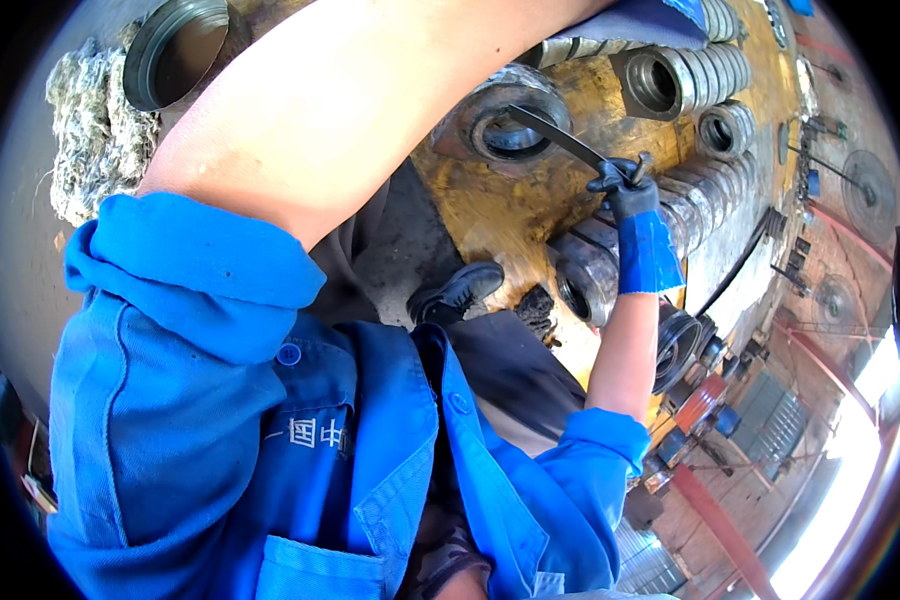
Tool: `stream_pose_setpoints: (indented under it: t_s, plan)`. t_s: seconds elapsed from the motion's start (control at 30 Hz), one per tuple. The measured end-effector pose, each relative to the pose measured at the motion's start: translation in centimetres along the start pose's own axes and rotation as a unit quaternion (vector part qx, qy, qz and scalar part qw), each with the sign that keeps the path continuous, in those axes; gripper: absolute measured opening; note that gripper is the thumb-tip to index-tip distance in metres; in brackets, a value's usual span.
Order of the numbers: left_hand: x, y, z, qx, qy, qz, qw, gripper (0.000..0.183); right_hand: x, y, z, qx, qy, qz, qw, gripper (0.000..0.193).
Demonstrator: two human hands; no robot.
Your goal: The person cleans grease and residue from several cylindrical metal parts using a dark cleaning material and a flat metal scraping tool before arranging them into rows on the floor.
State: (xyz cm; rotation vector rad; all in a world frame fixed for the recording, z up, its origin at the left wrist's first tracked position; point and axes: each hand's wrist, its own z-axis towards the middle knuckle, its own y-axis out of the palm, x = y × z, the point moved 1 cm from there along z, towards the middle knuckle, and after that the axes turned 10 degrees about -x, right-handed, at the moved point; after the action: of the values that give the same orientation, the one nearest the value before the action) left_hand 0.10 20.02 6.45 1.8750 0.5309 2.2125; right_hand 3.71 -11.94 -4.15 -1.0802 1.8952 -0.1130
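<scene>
A black strip (570, 142) is being held in the closed right grip (625, 188); the left grip's state cannot be told. Metal rings (712, 78) are being carried by the stained yellow desk (515, 215), fans (867, 192) standing out far right.

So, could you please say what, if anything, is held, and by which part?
The right hand holds a dark, curved strip near one end; the left hand is unseen.

Workshop, industrial, as shown by rows of metal rings (708, 78) on a dark-stained yellow-brown surface (500, 208), a shaggy fibre bundle (95, 130), round fans (867, 187) and red beams (715, 525).
</scene>
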Motion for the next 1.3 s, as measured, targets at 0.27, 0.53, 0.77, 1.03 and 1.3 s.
stream_pose_setpoints:
  t_s: [0.27,0.53,0.77,1.03,1.3]
  plan:
    - [0.1,-0.6,-0.1,0.003,0.002,-0.004,1.0,0.044,-3.4,1.7,0.0,-0.027,-0.066,-0.212,0.975,0.023]
    - [0.4,-0.9,-0.1,0.006,0.006,-0.011,1.0,0.044,-5.5,0.2,-0.3,0.001,0.025,-0.09,0.996,0.022]
    - [0.6,-1.7,0.2,0.007,0.009,-0.01,1.0,0.043,-5.6,4.8,-0.5,-0.087,0.019,-0.193,0.977,0.029]
    - [1.1,-1.8,-0.2,0.006,0.007,-0.021,1.0,0.043,2.3,-3.4,-2.4,0.021,0.098,0.218,0.971,0.028]
    - [1.1,-1.6,0.0,0.004,0.005,-0.016,1.0,0.042,4.5,-2.4,-2.0,0.063,0.149,0.329,0.93,0.027]
